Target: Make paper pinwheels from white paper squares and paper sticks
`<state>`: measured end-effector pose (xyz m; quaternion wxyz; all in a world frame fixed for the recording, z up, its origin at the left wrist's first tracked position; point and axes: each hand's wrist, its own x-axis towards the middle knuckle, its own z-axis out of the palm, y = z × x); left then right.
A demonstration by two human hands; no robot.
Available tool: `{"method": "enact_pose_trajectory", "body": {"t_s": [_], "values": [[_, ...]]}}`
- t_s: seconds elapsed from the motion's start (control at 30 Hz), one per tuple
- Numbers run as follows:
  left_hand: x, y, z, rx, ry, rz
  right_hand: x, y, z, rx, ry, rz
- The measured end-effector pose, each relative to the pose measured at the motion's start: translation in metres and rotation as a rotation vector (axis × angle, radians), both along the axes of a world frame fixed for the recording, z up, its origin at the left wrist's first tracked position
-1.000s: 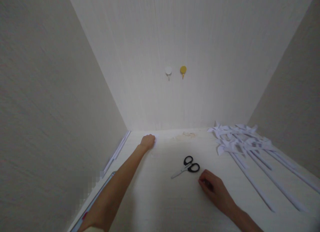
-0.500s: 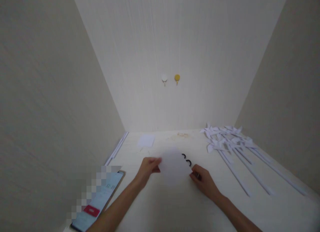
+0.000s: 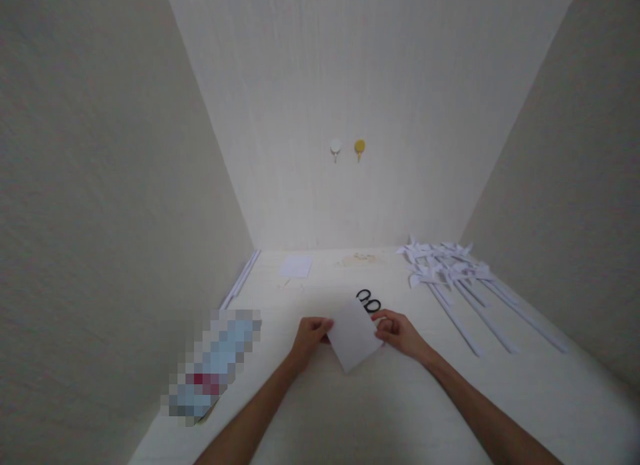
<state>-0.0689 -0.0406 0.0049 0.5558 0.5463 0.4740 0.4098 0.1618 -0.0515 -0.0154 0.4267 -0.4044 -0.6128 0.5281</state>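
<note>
A square white sheet of paper [image 3: 354,335] is held just above the white table [image 3: 350,411], turned like a diamond. My left hand [image 3: 311,336] grips its left corner and my right hand [image 3: 399,331] grips its right corner. Black-handled scissors [image 3: 369,301] lie on the table right behind the sheet; the paper hides their blades.
A stack of white paper squares [image 3: 297,266] lies at the back left. Several white paper pinwheels on long sticks [image 3: 453,278] lie at the right. A phone [image 3: 215,361] lies at the left front. Thin white sticks [image 3: 241,286] run along the left wall. Two hooks [image 3: 347,147] hang on the back wall.
My left hand drew back from the paper stack at the back left with one sheet. My right hand came up to its other corner. Now both hands hold it nearer to me.
</note>
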Motion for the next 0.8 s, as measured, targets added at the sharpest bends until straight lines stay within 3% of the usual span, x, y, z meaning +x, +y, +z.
{"method": "enact_pose_trajectory", "body": {"t_s": [0.3, 0.53, 0.8], "values": [[0.002, 0.002, -0.004, 0.039, 0.055, 0.036, -0.002, 0.0, -0.004, 0.124, -0.015, -0.039], [0.004, -0.006, -0.003, 0.065, 0.176, -0.145, -0.011, -0.006, 0.014, 0.117, -0.009, -0.143], [0.007, -0.011, 0.0, 0.234, 0.392, -0.204, -0.009, 0.0, 0.005, 0.132, -0.033, -0.259]]}}
